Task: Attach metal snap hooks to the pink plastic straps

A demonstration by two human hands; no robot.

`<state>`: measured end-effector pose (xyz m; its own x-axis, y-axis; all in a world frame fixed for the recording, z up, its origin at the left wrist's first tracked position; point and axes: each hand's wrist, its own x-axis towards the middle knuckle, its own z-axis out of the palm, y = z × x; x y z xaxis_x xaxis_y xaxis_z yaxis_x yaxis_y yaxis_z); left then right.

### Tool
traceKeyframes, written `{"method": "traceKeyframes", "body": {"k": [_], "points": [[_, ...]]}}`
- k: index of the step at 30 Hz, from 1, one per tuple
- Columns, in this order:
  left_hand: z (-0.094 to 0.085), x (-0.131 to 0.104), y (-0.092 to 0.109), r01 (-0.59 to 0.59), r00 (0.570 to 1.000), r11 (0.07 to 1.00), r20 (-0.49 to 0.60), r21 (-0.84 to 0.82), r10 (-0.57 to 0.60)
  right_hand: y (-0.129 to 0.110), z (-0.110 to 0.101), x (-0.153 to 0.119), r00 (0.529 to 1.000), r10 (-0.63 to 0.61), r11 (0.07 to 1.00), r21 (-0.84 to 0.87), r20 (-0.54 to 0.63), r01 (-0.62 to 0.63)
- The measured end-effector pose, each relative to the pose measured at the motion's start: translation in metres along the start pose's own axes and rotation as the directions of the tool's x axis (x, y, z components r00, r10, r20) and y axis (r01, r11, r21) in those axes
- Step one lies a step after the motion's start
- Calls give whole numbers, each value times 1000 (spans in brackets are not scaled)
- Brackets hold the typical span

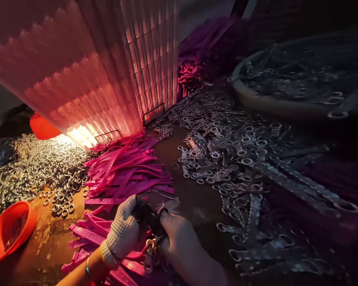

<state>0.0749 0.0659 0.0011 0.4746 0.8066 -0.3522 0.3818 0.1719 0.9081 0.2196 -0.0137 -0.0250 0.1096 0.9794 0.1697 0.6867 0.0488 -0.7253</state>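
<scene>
At the bottom centre my left hand (123, 232), in a white dotted knit glove, is closed round one side of a black object (146, 212). My right hand (181, 242), ungloved, pinches the other side, thumb on top. The object's kind is hard to make out in the dim light. Below it, between my hands, hang a metal ring and swivel clasp (150, 254). Bright pink straps (128, 167) lie beyond my hands, and further pink straps (89, 232) lie beneath and beside my left hand.
Metal rings (62, 174) are heaped at left near an orange scoop-like container (16, 232). A lit, ribbed translucent panel (107, 71) stands behind. At right lie many metal clasps (250, 159) on the brown tabletop (185, 194), with a large round basin (256, 93) beyond.
</scene>
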Motion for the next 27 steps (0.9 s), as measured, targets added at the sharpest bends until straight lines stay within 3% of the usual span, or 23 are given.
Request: {"method": "traceKeyframes", "body": {"k": [2, 4, 7, 10, 11, 13, 15, 16, 19, 23, 27], "points": [[-7, 16, -2, -143, 988, 967, -30, 209, 152, 10, 2, 1, 998, 66, 998, -27, 25, -65], [-12, 33, -7, -212, 974, 881, 19, 423, 225, 21, 0, 4, 995, 100, 994, -37, 24, -99], [-14, 50, -14, -147, 988, 692, 79, 707, 130, 31, -5, 9, 991, 131, 991, -14, 28, -131], [-14, 48, -16, -77, 997, 586, 49, 806, 63, 30, -8, 12, 994, 94, 995, 15, 57, -95], [-16, 44, -15, -83, 996, 599, 50, 797, 72, 27, -9, 13, 995, 70, 997, 21, 68, -71], [-21, 31, -10, -93, 996, 742, 70, 664, 62, 20, -10, 14, 995, 28, 999, 22, 92, -30], [-27, 15, -4, -7, 993, 937, 111, 350, -34, 12, -11, 16, 993, 7, 1000, 8, 119, -8], [-29, 7, -1, 68, 986, 984, 137, 165, -92, 7, -10, 16, 991, 1, 1000, -7, 131, 0], [-29, -11, 2, 230, 962, 962, 182, -148, -202, -6, -7, 19, 984, -22, 995, -91, 178, 39], [-24, -23, 2, 224, 969, 959, 147, -173, -199, -20, -2, 17, 972, -70, 957, -261, 223, 129], [-24, -27, 3, 189, 970, 982, 156, -14, -184, -22, 0, 9, 949, -271, 844, -435, 159, 314]]}}
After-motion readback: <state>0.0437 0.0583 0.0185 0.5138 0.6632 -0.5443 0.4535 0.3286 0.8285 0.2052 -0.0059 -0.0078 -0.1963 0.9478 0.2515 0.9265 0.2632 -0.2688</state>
